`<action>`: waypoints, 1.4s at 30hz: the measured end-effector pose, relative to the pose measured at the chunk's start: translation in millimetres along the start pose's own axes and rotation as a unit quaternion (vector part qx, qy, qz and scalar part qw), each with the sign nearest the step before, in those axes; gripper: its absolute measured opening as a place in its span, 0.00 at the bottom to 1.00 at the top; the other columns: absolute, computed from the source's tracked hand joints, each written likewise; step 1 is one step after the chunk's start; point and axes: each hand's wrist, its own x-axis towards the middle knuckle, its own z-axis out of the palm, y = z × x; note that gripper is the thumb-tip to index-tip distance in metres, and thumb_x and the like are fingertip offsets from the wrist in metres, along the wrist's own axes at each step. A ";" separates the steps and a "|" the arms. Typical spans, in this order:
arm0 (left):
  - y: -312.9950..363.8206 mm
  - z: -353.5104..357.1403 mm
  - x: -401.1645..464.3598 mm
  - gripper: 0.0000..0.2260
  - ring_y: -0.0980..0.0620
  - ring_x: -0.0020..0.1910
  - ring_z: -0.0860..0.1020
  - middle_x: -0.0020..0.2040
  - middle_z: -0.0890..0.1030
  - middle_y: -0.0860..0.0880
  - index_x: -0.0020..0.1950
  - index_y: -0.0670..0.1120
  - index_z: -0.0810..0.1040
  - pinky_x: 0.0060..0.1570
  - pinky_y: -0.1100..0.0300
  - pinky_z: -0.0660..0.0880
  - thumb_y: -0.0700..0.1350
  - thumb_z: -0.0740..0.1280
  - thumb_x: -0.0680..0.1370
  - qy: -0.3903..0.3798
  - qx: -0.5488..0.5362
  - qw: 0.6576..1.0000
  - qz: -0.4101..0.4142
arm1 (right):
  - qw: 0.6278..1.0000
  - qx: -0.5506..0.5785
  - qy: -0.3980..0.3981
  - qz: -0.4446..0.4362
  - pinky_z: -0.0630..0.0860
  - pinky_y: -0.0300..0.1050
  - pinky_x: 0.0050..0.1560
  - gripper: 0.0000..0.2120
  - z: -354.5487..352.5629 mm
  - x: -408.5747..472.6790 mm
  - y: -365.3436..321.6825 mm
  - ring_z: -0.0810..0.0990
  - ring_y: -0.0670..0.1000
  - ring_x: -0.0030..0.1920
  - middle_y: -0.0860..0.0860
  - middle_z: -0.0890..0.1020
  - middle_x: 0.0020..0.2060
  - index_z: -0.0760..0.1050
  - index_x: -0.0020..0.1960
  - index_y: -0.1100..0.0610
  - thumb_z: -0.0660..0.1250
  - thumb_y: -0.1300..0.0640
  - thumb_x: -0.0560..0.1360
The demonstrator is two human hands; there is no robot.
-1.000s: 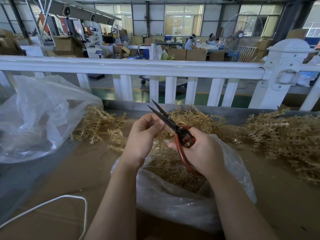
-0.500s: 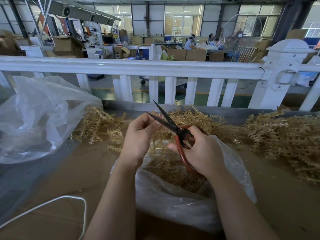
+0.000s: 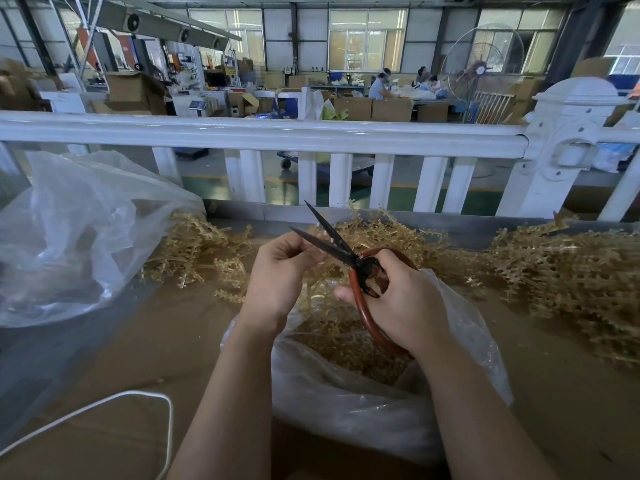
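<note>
The left hand (image 3: 280, 271) pinches a thin gold plastic sprig (image 3: 313, 292) between curled thumb and fingertips. The grip itself is mostly hidden, but it appears to offer the stem into the gape of the scissors so that the cut falls close to the fingers. The right hand (image 3: 401, 303) is wrapped round the large reddish-brown loop handles of the black-bladed scissors (image 3: 341, 252), fingers through the loops. The two slim, matte blades stand apart in a V, pointing toward the far edge of the bench.

Both hands hover over a soft, clear plastic bag (image 3: 346, 410) at the middle of the near edge. Its mouth lies open beneath them, probably to catch the trimmings, and a bed of small gold cut pieces (image 3: 346, 351) already sits inside.

Uncut stock lies within reach along the far edge, as bristly, branching heaps of gold sprigs (image 3: 194, 251) left of centre and a larger tangle (image 3: 571, 282) at the right. A big crumpled translucent bag (image 3: 69, 237) slumps at the left edge, and a white cord (image 3: 104, 405) loops across the brown cardboard-like bench top (image 3: 173, 341) near the near-left corner.
</note>
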 end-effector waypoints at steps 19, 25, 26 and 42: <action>2.8 -1.3 -1.7 0.09 0.59 0.37 0.77 0.36 0.81 0.50 0.40 0.43 0.81 0.43 0.70 0.73 0.34 0.66 0.78 -0.030 -0.017 0.999 0.011 | 0.998 -0.010 0.064 -0.017 0.65 0.24 0.29 0.30 0.9 -2.4 -1.4 0.74 0.36 0.30 0.37 0.79 0.32 0.79 0.44 0.47 0.61 0.21 0.65; 3.0 -1.1 -1.8 0.10 0.59 0.37 0.78 0.35 0.81 0.52 0.39 0.43 0.80 0.41 0.68 0.76 0.31 0.66 0.77 -0.025 0.026 0.999 0.012 | 0.998 -0.019 0.061 -0.023 0.64 0.23 0.31 0.32 1.9 -1.4 -3.2 0.74 0.36 0.32 0.34 0.76 0.34 0.79 0.48 0.46 0.59 0.20 0.65; 2.9 -0.6 -2.0 0.10 0.57 0.38 0.78 0.35 0.81 0.51 0.39 0.43 0.80 0.42 0.67 0.76 0.31 0.66 0.77 -0.028 0.031 0.999 0.013 | 0.998 -0.016 0.059 -0.023 0.64 0.24 0.32 0.32 1.7 -1.1 -2.9 0.74 0.37 0.32 0.34 0.76 0.35 0.79 0.48 0.46 0.59 0.20 0.65; 4.1 5.0 -4.4 0.08 0.60 0.37 0.78 0.38 0.82 0.50 0.53 0.39 0.79 0.39 0.71 0.72 0.33 0.60 0.82 -0.015 0.031 0.998 0.049 | 0.999 -0.011 0.045 -0.005 0.64 0.23 0.32 0.34 0.5 -1.7 -3.3 0.76 0.38 0.32 0.37 0.79 0.35 0.80 0.49 0.48 0.60 0.20 0.64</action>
